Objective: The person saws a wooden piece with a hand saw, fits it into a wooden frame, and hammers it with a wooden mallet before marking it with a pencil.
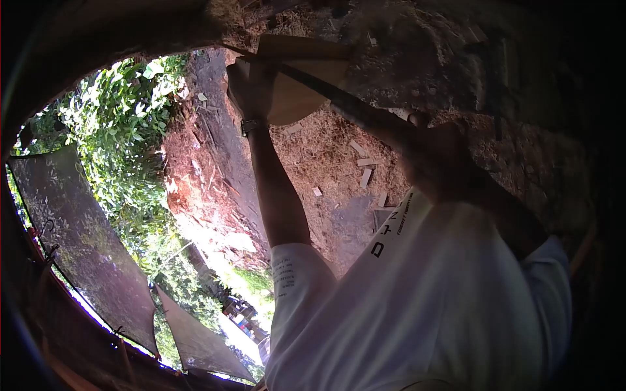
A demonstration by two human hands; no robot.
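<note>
Wood piece [297,98] sits top centre, your left hand [251,88] clenched on it, right hand [443,163] wrapped round the long blade [352,104] crossing it. One skid and that edge likely bites your left fingers.

One head camera looks steeply down over the shirt [430,293], close on the left hand [251,88] and right hand [438,163], with chip-strewn ground [326,153] beyond.

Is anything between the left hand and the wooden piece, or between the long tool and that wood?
Nothing visible. The left hand grips the wooden piece directly at its edge, and the long dark tool, held in the shadowed right hand, lies straight across the wood.
</note>
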